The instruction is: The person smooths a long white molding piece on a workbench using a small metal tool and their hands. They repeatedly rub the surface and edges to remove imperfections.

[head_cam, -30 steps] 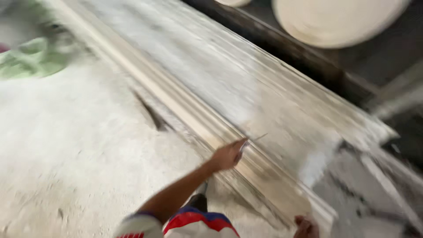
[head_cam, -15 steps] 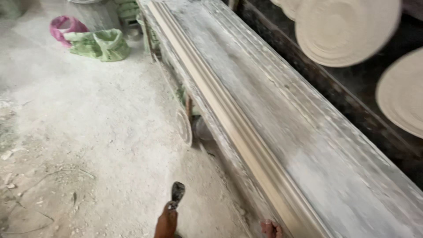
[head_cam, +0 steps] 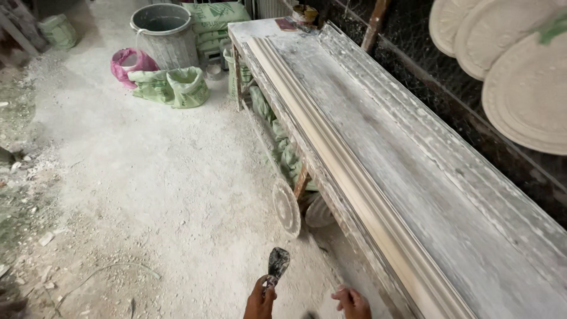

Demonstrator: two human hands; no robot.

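A dusty workbench carries a long moulding along its near edge; left hand grips a scraper, blade raised, right hand loosely open, empty.

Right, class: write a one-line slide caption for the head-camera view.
Left hand holding a putty knife beside a long moulded cornice on a dusty workbench, right hand empty.

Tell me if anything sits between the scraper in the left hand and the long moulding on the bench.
Nothing visible does. The left hand holds the scraper upright over bare dusty floor, and the gap across to the long moulding on the workbench is open. The right hand hangs empty near the bench edge, below that line.
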